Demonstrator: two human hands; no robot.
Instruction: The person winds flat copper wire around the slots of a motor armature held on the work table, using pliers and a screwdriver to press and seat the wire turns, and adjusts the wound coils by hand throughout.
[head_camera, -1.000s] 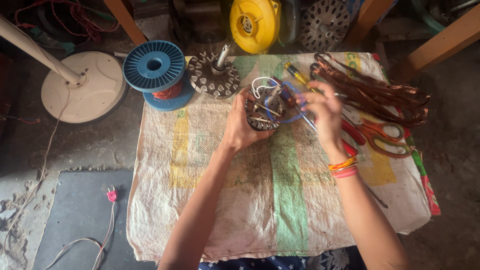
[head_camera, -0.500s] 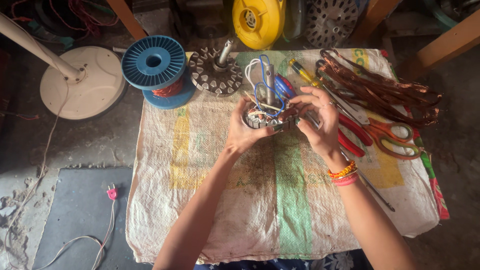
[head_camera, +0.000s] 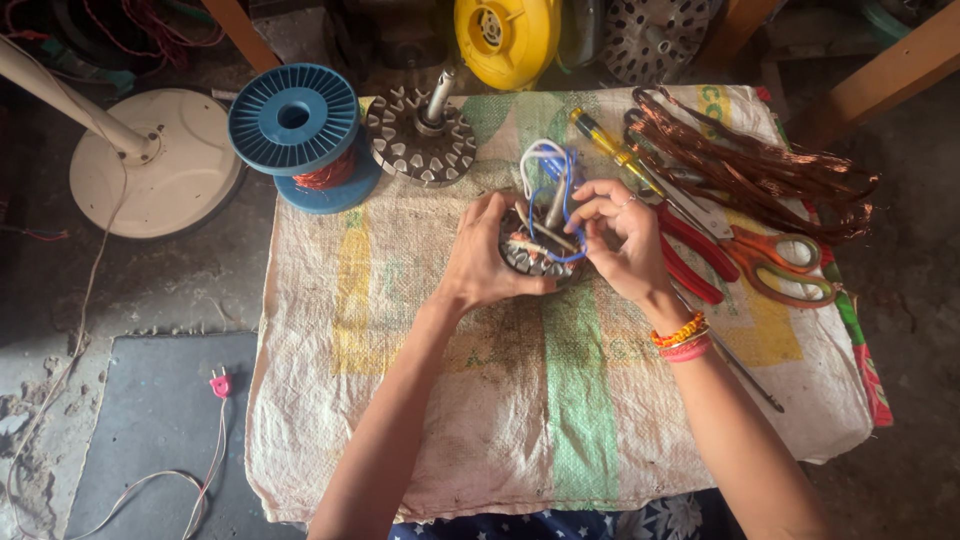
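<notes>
My left hand (head_camera: 485, 262) grips a round metal motor stator (head_camera: 535, 258) from its left side, held just above the woven sack cloth (head_camera: 420, 400). White and blue wires (head_camera: 548, 170) loop up out of the stator's top. On the stator's right side, my right hand (head_camera: 620, 238) has its fingers pinching the wires. Orange and pink bangles circle my right wrist. Most of the stator is hidden between the two hands.
A blue spool of copper wire (head_camera: 295, 125) and a second toothed stator with a shaft (head_camera: 420, 135) sit at the cloth's far left. A yellow-handled screwdriver (head_camera: 600, 140), red pliers (head_camera: 695, 255), orange scissors (head_camera: 780, 262) and tangled copper coils (head_camera: 760, 170) lie right. A white fan base (head_camera: 150, 175) stands on the floor.
Both hands with the stator have come slightly nearer to me on the cloth. My right fingers have shifted from the stator's side onto the wires at its top.
</notes>
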